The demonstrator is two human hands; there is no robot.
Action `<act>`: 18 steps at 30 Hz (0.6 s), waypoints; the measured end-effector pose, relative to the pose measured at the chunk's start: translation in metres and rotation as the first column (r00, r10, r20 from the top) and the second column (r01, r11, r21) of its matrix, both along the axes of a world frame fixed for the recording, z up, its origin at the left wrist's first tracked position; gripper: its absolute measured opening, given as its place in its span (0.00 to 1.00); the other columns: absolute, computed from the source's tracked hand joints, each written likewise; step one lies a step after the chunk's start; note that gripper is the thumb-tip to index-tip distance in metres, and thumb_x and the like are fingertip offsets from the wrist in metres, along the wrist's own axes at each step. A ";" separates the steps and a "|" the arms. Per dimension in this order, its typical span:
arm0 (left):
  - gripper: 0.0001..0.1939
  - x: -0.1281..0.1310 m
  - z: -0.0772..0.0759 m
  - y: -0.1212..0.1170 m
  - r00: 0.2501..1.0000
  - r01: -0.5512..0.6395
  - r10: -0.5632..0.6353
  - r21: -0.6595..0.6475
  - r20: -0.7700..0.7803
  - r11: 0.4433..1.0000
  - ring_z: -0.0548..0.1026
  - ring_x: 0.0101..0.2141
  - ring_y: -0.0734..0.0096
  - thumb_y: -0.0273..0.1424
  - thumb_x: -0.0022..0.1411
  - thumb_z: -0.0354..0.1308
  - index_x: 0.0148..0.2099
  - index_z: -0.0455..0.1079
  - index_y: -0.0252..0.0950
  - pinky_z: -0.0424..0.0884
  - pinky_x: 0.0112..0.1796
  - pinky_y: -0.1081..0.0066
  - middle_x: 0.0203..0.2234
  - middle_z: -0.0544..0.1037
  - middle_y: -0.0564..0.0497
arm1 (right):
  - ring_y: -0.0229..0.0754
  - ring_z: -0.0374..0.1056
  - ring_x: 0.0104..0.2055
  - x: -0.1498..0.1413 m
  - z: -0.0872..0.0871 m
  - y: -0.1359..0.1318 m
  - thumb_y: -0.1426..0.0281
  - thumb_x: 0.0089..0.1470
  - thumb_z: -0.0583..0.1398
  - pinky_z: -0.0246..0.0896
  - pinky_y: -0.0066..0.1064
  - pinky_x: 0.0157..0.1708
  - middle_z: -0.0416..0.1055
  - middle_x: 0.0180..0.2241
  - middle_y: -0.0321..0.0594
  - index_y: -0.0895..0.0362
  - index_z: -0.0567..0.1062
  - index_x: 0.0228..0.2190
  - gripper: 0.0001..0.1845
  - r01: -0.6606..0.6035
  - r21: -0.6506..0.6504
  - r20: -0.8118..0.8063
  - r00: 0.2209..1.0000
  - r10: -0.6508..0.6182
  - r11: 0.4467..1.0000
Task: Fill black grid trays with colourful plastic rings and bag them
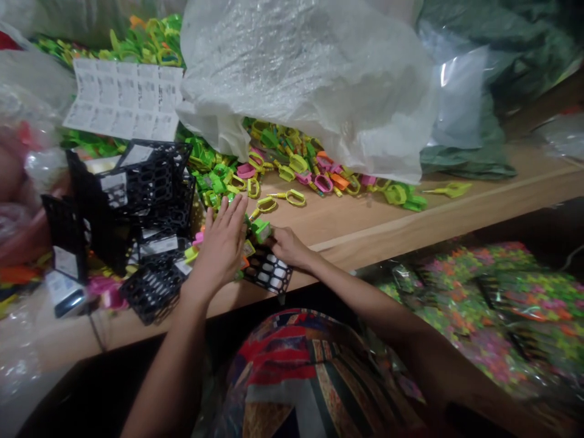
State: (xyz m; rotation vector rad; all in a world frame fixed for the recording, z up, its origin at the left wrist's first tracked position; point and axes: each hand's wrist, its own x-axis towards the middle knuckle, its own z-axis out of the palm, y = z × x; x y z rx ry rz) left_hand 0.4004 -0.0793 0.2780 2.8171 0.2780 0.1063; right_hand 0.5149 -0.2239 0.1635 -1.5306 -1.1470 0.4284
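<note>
Two bare hands work at the edge of a wooden bench (365,226). The left hand (221,243) lies open, its fingers (232,210) spread toward 1 o'clock, just short of yellow-handled plastic scissors (266,205). The right hand (288,247) is half curled and reaches toward 9 o'clock, its fingertips (275,239) at a green plastic piece (261,231); whether they grip it, I cannot tell. That piece sits between the hands, nearer the right one. Just below it, at 6 o'clock, a black perforated card (267,274) has its long axis running toward 4 o'clock. More black cards (150,176) stand at 9 o'clock, beside a printed paper sheet (123,100), with a bubble-wrap bag (296,79) at 12 o'clock
</note>
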 end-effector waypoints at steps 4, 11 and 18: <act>0.30 -0.002 0.001 0.004 1.000 0.004 -0.004 -0.044 0.015 0.999 0.44 0.73 0.53 0.33 0.75 0.35 0.75 0.47 0.36 0.40 0.70 0.43 0.73 0.52 0.45 | 0.43 0.67 0.38 -0.008 -0.005 0.007 0.83 0.48 0.49 0.64 0.32 0.44 0.72 0.35 0.43 0.59 0.73 0.37 0.19 0.012 -0.043 0.193 0.981 -0.004 0.999; 0.31 0.008 0.006 -0.003 1.000 -0.021 0.023 0.072 -0.016 0.997 0.47 0.72 0.46 0.44 0.76 0.38 0.73 0.53 0.36 0.49 0.68 0.42 0.73 0.53 0.43 | 0.44 0.67 0.40 0.004 0.005 0.016 0.86 0.47 0.53 0.63 0.33 0.44 0.74 0.37 0.46 0.60 0.74 0.35 0.16 -0.068 -0.243 0.294 0.946 0.140 0.968; 0.28 0.009 0.000 -0.007 1.000 -0.006 0.004 0.201 0.012 0.980 0.49 0.72 0.44 0.39 0.76 0.38 0.71 0.60 0.35 0.52 0.67 0.42 0.71 0.58 0.47 | 0.41 0.65 0.36 0.034 0.021 0.034 0.77 0.61 0.57 0.59 0.30 0.38 0.73 0.37 0.44 0.61 0.75 0.41 0.08 0.125 -0.291 0.388 0.922 -0.003 0.948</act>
